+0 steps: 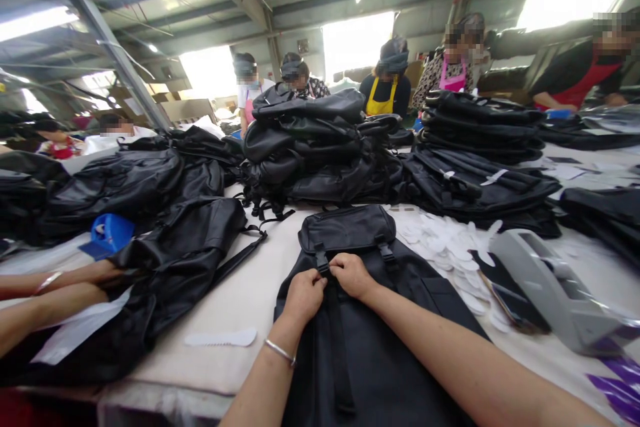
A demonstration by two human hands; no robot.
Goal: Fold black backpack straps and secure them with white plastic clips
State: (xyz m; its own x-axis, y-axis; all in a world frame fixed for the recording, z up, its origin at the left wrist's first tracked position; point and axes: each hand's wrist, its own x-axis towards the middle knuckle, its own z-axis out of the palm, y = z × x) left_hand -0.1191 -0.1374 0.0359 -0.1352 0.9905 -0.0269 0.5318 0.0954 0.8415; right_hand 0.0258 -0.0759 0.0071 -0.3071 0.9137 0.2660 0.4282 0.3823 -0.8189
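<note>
A black backpack (385,347) lies on the table in front of me, its rolled top flap (347,227) at the far end. My left hand (306,293) and my right hand (353,275) meet at the left buckle (323,260), fingers pinched on it from both sides. From there a black strap (340,353) runs down the front of the bag. Further right, a second buckle (387,251) sits on the flap, touched by neither hand. My fingers partly cover the left buckle, so I cannot tell whether it is fastened.
Stacks of black bags (320,147) stand behind the backpack. White paper pieces (450,247) and a grey tape dispenser (555,287) lie at right. At left, a co-worker's hands (95,280) work in another black bag (190,260) near a blue item (111,233). More people stand beyond.
</note>
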